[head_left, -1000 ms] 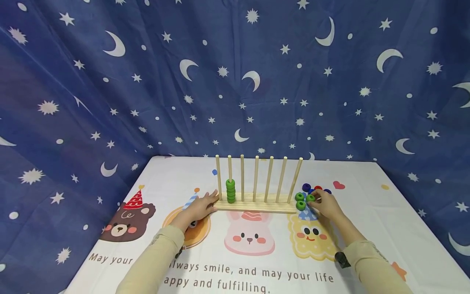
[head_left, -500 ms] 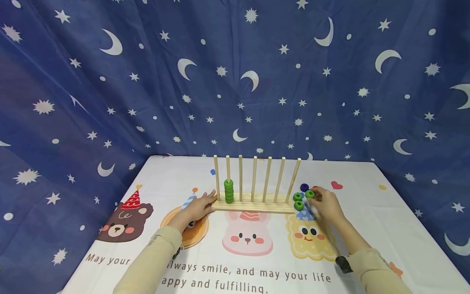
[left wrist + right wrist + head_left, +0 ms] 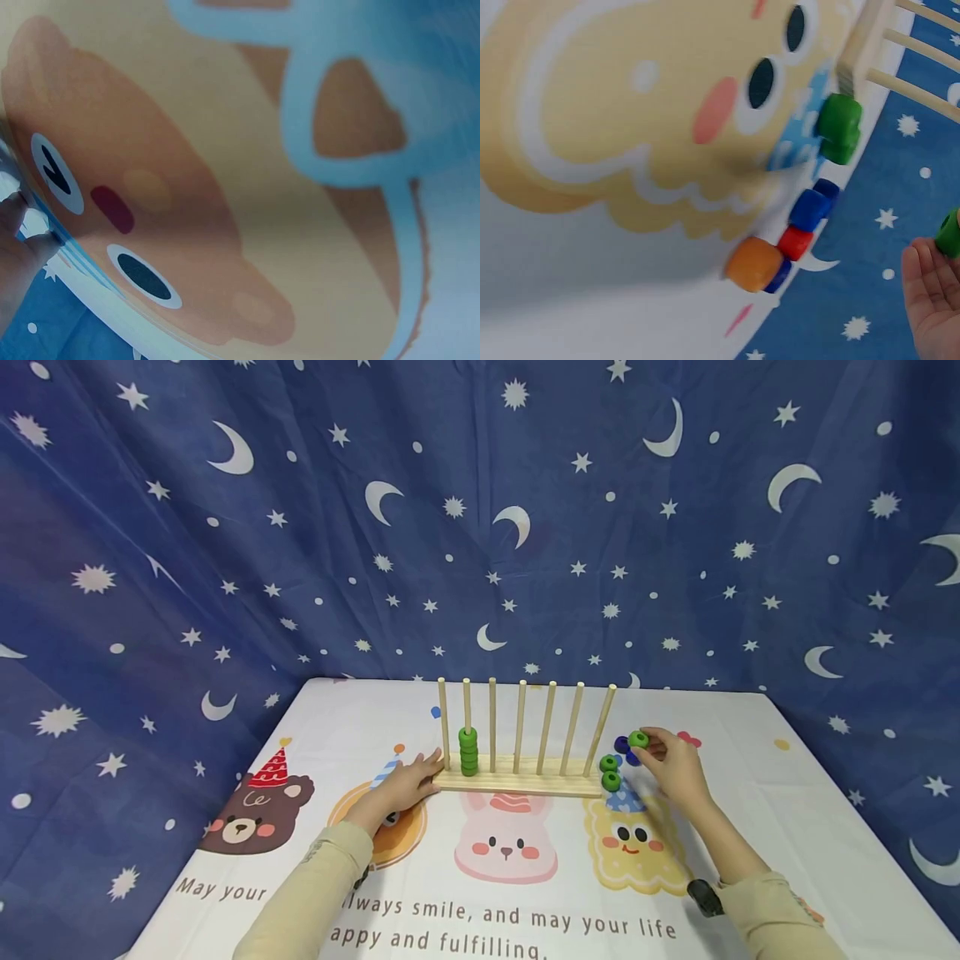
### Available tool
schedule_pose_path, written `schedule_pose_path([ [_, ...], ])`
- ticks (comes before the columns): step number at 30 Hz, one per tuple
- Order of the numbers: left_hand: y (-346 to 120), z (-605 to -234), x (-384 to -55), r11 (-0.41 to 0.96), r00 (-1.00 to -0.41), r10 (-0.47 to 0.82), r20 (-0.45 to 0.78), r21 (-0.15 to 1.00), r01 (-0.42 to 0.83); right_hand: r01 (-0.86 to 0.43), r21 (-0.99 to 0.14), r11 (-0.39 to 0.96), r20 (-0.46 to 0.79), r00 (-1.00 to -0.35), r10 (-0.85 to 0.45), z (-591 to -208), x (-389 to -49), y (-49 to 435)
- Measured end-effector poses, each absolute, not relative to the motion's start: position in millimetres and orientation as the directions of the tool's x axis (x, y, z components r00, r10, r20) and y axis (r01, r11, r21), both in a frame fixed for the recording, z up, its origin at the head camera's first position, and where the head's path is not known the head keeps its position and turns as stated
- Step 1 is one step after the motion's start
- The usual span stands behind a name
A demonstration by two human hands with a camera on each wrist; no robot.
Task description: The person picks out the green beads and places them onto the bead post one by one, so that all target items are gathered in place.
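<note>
A wooden peg rack (image 3: 517, 785) with a row of upright rods stands on the table. Several green beads (image 3: 468, 752) are stacked on its second rod from the left. My left hand (image 3: 405, 782) rests at the left end of the base, fingers touching it. Right of the rack, my right hand (image 3: 678, 770) pinches a green bead (image 3: 638, 740) between thumb and fingers. In the right wrist view that green bead (image 3: 949, 235) is raised off the table. Two loose green beads (image 3: 611, 772) sit by the rack's right end.
Blue beads (image 3: 622, 745) lie behind the loose green ones. The right wrist view also shows an orange bead (image 3: 754, 264) and a red bead (image 3: 795, 242) among them. A starry blue curtain (image 3: 480, 527) hangs behind the printed white tablecloth (image 3: 750, 760).
My right hand has lifted the green bead away from the two loose green ones, moving it up and back. My left hand has stayed at the rack's left end.
</note>
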State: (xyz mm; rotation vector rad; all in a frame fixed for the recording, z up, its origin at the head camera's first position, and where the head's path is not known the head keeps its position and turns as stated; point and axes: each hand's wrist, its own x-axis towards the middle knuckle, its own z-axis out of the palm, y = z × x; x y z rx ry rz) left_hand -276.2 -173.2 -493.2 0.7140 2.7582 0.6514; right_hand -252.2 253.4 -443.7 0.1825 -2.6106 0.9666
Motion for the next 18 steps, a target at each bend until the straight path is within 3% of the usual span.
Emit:
schedule_pose_path([
  [18, -173.9, -495.4, -279.7, 0.788, -0.862, 0.496, -0.106, 0.472, 0.395, -0.388, -0.61, 0.691, 0.609, -0.788, 0.095, -401.1, -252.5, 239.9],
])
